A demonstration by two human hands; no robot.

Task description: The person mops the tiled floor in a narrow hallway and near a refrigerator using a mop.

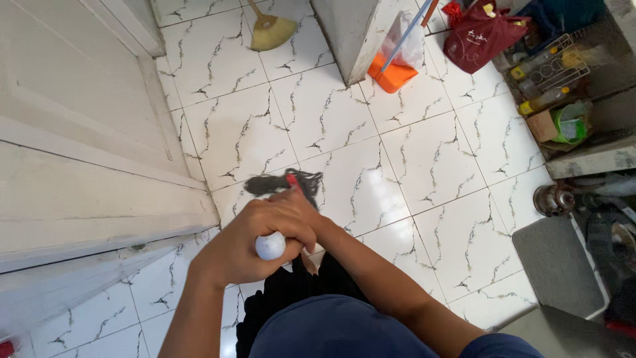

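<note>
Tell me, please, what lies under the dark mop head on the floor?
The mop head rests on white veined floor tiles. The tile directly beneath is covered by its strands, and the hands hide its near edge.

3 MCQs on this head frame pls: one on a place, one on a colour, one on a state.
1. Where does the broom lie?
A. Top of the view, on the tiled floor
B. On the grey mat
C. In the wire rack

2. What colour is the dustpan by the pillar?
A. Green
B. Orange
C. Black

3. How do the hands stand on the mop handle?
A. Both off it
B. One on it only
C. Both closed around it

Answers:
1 A: its straw head rests on the white tiles at the top edge.
2 B: the pan under the blue pole is plainly orange.
3 C: the left hand and the right hand both wrap the handle near its white end, with the dark mop head on the floor.
</note>
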